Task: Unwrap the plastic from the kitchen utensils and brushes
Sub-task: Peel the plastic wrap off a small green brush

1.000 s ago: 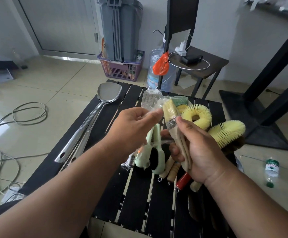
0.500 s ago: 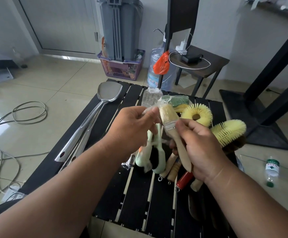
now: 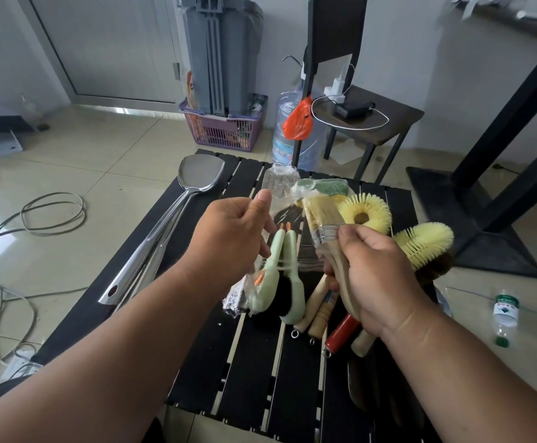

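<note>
- Head view: since a second ago the left hand (image 3: 233,238) has drawn away to the left of the pastry brush (image 3: 323,219), stretching the clear plastic wrap (image 3: 288,215) off the bristles; the brush itself has tilted a little more upright.
- Left hand pinches the film between thumb and fingers; right hand (image 3: 379,276) is clamped round the brush's wooden handle, just below the metal ferrule, above the black slatted tabletop (image 3: 254,362).
- Judged handling: the brush is light and stiff, its bristles soft; the film is thin, stretchy, clingy and likely to tear, so grip the handle firmly and pull the film from a bunched edge.
- Other wrapped brushes, green scrubbers (image 3: 273,282) and a steel spatula (image 3: 177,215) lie on the tabletop.
- Writing: the bottle (image 3: 504,311) on the floor has a label, too small to read.
</note>
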